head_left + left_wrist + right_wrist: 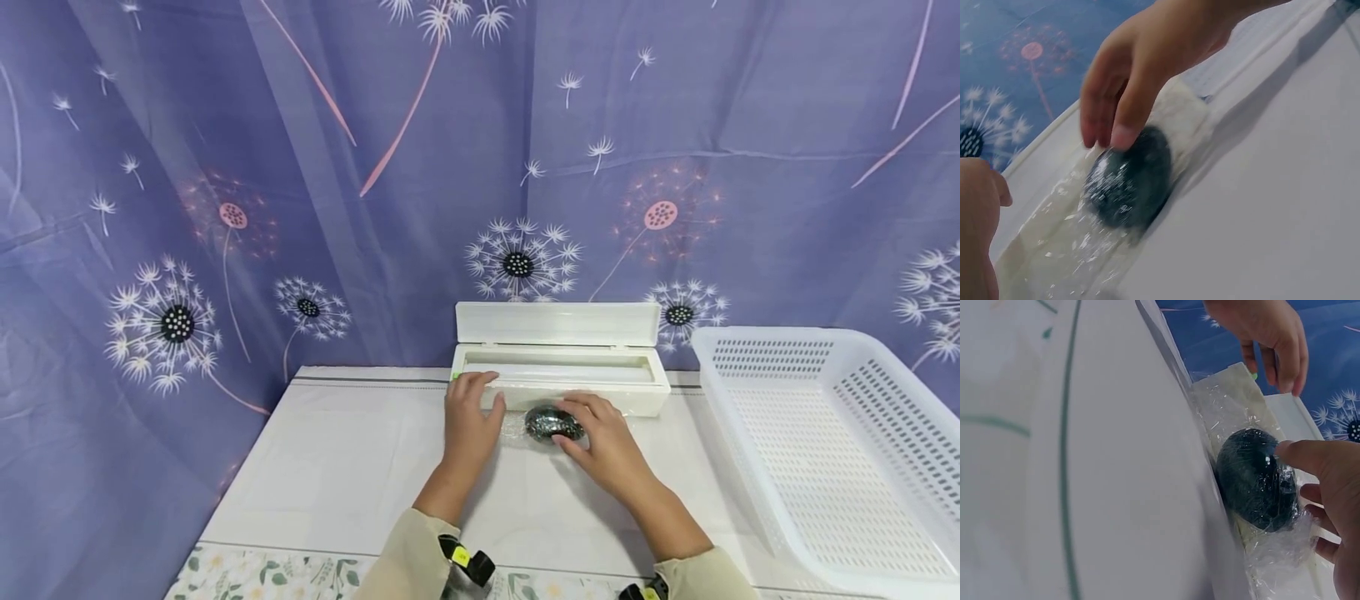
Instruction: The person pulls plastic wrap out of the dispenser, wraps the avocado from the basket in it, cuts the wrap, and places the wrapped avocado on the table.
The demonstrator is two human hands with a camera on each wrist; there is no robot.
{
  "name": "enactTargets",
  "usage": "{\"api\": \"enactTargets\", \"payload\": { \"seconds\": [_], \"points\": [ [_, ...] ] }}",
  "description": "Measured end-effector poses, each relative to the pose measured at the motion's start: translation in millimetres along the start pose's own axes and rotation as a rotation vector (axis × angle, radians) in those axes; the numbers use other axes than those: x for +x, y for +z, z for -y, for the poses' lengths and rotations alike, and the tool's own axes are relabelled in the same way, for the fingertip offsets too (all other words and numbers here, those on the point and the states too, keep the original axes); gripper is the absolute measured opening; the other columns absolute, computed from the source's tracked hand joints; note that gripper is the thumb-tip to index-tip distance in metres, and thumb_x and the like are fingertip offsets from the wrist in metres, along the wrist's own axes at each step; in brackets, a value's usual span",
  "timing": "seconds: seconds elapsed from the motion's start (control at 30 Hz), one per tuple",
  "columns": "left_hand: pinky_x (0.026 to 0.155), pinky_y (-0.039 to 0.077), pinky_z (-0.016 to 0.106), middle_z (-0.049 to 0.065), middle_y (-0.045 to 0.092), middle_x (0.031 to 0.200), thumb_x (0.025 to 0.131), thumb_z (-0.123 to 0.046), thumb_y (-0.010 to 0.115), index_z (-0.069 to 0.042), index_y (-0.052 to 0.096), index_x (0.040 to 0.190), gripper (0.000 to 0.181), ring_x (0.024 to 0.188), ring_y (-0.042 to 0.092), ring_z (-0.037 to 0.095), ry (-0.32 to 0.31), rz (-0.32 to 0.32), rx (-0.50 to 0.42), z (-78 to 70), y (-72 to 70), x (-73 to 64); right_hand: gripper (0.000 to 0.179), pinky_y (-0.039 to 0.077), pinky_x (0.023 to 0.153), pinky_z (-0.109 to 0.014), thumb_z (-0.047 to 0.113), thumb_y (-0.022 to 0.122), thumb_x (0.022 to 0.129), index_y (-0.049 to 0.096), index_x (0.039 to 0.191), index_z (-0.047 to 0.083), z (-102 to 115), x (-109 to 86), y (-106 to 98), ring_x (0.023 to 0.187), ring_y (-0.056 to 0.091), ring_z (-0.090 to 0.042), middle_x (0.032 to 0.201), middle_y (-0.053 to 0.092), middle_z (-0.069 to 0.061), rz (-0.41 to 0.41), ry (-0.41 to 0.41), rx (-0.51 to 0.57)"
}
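A glossy dark green oval thing point(553, 423), partly wrapped in clear cling film point(1225, 406), lies along the front of a white cling film dispenser box point(585, 398). My right hand point(609, 446) holds its right end, thumb against the near side and fingers curved over the far side. In the right wrist view that thumb point(1300, 454) presses on the film over the oval. My left hand point(468, 421) is at the box's front left, fingertips at the rim and thumb apart from them, near the film. The box's lid point(558, 323) stands raised, and a white roll point(562, 372) shows inside.
A large white perforated basket point(772, 500) stands to the right on the table. A white cloth point(337, 467) with a floral border point(277, 575) covers the tabletop. Behind the box hangs a purple dandelion-print curtain point(420, 250).
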State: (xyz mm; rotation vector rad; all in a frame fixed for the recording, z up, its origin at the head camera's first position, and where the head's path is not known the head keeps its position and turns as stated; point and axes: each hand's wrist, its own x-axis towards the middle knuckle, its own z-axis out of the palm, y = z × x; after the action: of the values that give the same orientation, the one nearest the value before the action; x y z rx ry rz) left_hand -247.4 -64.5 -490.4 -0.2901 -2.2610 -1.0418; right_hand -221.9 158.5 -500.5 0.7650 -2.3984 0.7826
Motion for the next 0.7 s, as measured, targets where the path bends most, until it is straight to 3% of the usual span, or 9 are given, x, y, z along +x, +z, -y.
{"api": "enactTargets", "payload": {
  "seconds": [0.3, 0.37, 0.57, 0.7],
  "points": [
    [0.095, 0.041, 0.045, 0.01, 0.059, 0.116, 0.085, -0.006, 0.07, -0.003, 0.069, 0.115, 0.031, 0.112, 0.048, 0.029, -0.064, -0.122, -0.054, 31.5, -13.0, 8.5, 0.03, 0.04, 0.097, -0.047, 0.012, 0.073, 0.085, 0.068, 0.114, 0.006, 6, 5.2, 1, 0.112, 0.054, -0.03, 0.118, 0.061, -0.011, -0.069, -0.031, 0.058],
    [0.096, 0.04, 0.045, 0.01, 0.056, 0.119, 0.084, -0.007, 0.07, -0.003, 0.068, 0.116, 0.032, 0.114, 0.047, 0.03, -0.101, -0.136, -0.065, 36.9, -14.4, 8.9, 0.027, 0.04, 0.097, -0.045, 0.011, 0.072, 0.086, 0.069, 0.112, 0.007, 9, 7.3, 2, 0.111, 0.054, -0.028, 0.117, 0.062, -0.009, -0.078, -0.041, 0.077],
    [0.103, 0.038, 0.045, 0.01, 0.05, 0.127, 0.088, -0.013, 0.069, -0.005, 0.063, 0.125, 0.038, 0.123, 0.046, 0.029, -0.287, -0.081, -0.159, 44.1, -13.1, 6.8, 0.022, 0.043, 0.093, -0.043, 0.009, 0.071, 0.086, 0.07, 0.108, 0.007, 18, 8.6, 7, 0.107, 0.056, -0.026, 0.113, 0.063, -0.006, -0.068, -0.077, 0.108],
    [0.102, 0.04, 0.046, 0.01, 0.051, 0.128, 0.09, -0.015, 0.068, -0.006, 0.059, 0.13, 0.041, 0.122, 0.049, 0.028, -0.37, -0.026, -0.255, 45.6, -10.7, 4.9, 0.02, 0.044, 0.09, -0.042, 0.008, 0.071, 0.087, 0.07, 0.107, 0.008, 25, 11.2, 10, 0.106, 0.056, -0.025, 0.112, 0.063, -0.005, -0.049, -0.09, 0.12]
  ]
}}
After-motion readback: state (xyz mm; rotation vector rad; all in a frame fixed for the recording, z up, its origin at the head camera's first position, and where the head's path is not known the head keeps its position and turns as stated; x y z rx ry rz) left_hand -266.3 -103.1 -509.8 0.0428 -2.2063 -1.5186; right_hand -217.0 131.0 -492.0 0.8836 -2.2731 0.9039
